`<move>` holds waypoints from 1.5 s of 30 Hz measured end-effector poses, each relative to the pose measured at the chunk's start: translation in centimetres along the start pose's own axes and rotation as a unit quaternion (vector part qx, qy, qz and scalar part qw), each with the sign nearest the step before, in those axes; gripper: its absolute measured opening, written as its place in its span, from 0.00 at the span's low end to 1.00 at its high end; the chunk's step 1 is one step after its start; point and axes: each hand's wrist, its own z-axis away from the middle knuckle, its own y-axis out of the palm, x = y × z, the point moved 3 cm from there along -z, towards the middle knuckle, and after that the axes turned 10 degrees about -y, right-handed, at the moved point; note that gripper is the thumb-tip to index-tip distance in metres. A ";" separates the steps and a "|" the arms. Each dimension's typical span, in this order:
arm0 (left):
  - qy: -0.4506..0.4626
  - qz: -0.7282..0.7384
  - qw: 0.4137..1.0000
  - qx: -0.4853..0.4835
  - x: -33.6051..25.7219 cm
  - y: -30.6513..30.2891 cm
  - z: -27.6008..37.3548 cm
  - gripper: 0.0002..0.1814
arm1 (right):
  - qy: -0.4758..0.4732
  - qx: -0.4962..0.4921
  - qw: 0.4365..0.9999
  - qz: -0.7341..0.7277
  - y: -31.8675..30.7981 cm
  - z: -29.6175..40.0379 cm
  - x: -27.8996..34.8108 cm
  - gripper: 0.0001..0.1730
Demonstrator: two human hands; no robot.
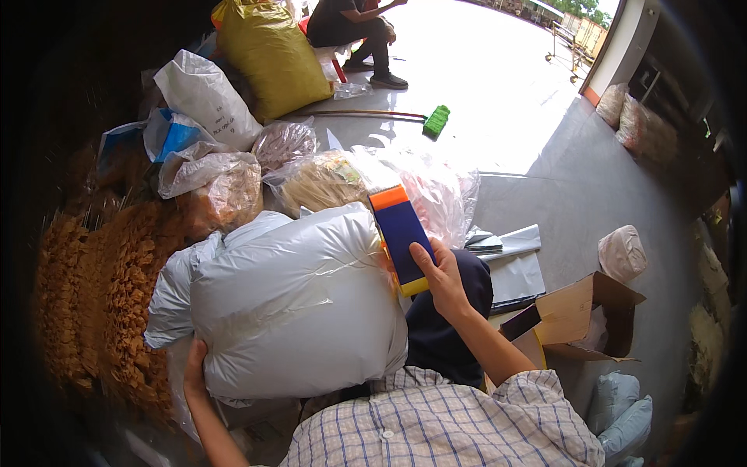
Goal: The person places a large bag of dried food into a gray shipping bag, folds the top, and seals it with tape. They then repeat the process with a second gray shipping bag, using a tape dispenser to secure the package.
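Note:
A large, stuffed white plastic mailer bag lies before me, with strips of clear tape across its face. My left hand presses against its lower left side, fingers partly hidden behind the bag. My right hand grips a blue tape dispenser with an orange toothed end and a yellow lower end, held upright beside the bag's right edge. The tape roll is mostly hidden behind the dispenser. Another white plastic bundle touches the bag at the left.
Clear bags lie beyond the white bag, near a green broom. A yellow sack stands near a seated person. At right are flat mailers, an open cardboard box and pale blue parcels. Brown stacked material stands left.

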 end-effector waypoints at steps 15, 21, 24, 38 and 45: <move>-0.173 0.080 0.978 -0.088 5.7 -4.0 -2.8 0.34 | 0.069 -0.049 0.975 0.205 -4.1 -0.1 -5.6 0.25; 0.017 0.055 0.998 -0.025 -0.9 4.4 -3.4 0.28 | 0.050 -0.121 0.987 0.088 -8.5 -2.1 -1.7 0.23; 0.306 -0.224 0.923 0.069 -5.1 9.4 -4.7 0.26 | -0.038 -0.109 0.987 0.112 -12.5 -5.8 2.9 0.22; -0.037 0.146 0.924 0.353 -12.6 31.4 -15.3 0.48 | -0.261 -0.282 0.881 0.275 -22.7 -5.3 19.9 0.27; -0.008 0.094 0.993 0.072 -11.8 18.7 -19.1 0.37 | -0.149 -0.209 0.952 0.164 -20.5 -2.8 9.5 0.27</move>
